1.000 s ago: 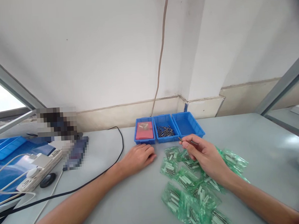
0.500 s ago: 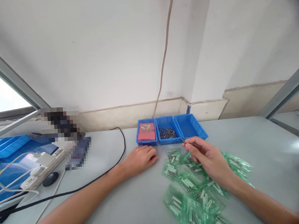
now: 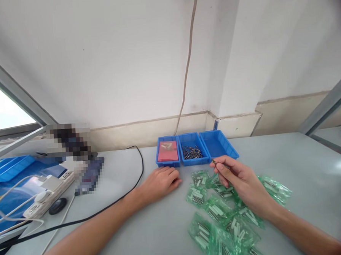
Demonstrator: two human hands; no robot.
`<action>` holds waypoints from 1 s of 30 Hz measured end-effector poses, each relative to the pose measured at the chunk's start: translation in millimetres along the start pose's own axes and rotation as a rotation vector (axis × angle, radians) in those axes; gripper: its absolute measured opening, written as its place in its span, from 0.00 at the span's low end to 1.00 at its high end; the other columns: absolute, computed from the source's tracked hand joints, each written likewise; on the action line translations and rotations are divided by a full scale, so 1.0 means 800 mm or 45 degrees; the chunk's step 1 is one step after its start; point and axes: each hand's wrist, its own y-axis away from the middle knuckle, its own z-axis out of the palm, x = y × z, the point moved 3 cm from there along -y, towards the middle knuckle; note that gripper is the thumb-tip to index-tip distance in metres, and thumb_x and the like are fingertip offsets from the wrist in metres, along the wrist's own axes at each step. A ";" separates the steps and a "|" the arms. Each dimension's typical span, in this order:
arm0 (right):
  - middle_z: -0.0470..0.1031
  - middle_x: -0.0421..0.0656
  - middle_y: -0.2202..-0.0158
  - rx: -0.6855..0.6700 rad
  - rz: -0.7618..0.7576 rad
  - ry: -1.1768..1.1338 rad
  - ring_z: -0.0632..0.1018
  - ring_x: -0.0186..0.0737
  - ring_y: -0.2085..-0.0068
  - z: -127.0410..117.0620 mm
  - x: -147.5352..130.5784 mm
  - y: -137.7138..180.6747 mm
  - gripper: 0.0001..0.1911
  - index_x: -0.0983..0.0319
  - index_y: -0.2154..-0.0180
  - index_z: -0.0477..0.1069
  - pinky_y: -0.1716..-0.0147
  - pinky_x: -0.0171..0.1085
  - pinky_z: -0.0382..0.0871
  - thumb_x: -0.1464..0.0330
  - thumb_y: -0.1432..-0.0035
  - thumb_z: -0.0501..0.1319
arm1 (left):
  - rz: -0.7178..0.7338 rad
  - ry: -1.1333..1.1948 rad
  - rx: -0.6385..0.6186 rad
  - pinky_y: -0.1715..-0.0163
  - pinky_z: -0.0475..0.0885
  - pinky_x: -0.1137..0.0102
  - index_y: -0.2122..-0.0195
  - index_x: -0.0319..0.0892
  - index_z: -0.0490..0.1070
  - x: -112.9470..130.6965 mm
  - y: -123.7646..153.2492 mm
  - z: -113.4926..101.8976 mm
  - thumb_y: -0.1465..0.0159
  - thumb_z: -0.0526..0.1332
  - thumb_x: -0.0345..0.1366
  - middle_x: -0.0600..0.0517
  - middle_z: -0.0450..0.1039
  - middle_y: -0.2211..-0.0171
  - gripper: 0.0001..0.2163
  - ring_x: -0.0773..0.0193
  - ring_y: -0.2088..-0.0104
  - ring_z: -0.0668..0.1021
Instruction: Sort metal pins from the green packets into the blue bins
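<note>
My right hand (image 3: 240,181) pinches a small screw (image 3: 214,161) between thumb and fingertips, and only its tip shows. This hand hovers above green plastic bags (image 3: 217,208) that hold screws and white plugs. My left hand (image 3: 162,181) rests palm down on the table, fingers loosely bent, just in front of the left blue bin (image 3: 168,164). A red packet (image 3: 168,156) with small pale pieces on top lies in that bin. Loose screws (image 3: 192,152) fill part of the middle blue bin (image 3: 185,137). The right blue bin (image 3: 219,147) shows a bare floor.
A black cable (image 3: 106,205) runs across the table and under my left forearm. On the left are a power strip (image 3: 45,197) with plugs and white cords, a black round object (image 3: 58,205) and another blue tray (image 3: 11,168). A wall (image 3: 127,69) stands behind the bins.
My right hand has shifted slightly to the right with the screw still pinched. The left hand stays in place; the view has moved a little.
</note>
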 end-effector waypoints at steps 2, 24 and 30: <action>0.69 0.37 0.74 0.006 0.007 -0.001 0.66 0.37 0.74 0.000 -0.001 0.000 0.22 0.57 0.55 0.77 0.71 0.38 0.64 0.46 0.33 0.64 | -0.002 0.000 -0.002 0.64 0.67 0.66 0.61 0.43 0.68 0.000 0.000 0.000 0.21 0.54 0.40 0.51 0.75 0.64 0.11 0.60 0.64 0.77; 0.69 0.38 0.72 -0.021 -0.006 -0.004 0.66 0.35 0.73 -0.001 0.005 -0.003 0.21 0.57 0.55 0.75 0.70 0.38 0.62 0.47 0.31 0.63 | 0.004 -0.019 0.020 0.65 0.67 0.66 0.61 0.43 0.68 0.000 0.000 0.000 0.21 0.55 0.39 0.52 0.76 0.64 0.11 0.60 0.65 0.77; 0.67 0.37 0.71 -0.075 0.099 -0.316 0.63 0.32 0.74 0.004 0.000 0.000 0.18 0.58 0.60 0.76 0.72 0.35 0.59 0.50 0.31 0.66 | -0.001 0.011 0.018 0.64 0.67 0.66 0.61 0.43 0.68 -0.001 0.000 0.001 0.21 0.55 0.39 0.52 0.76 0.65 0.11 0.60 0.65 0.77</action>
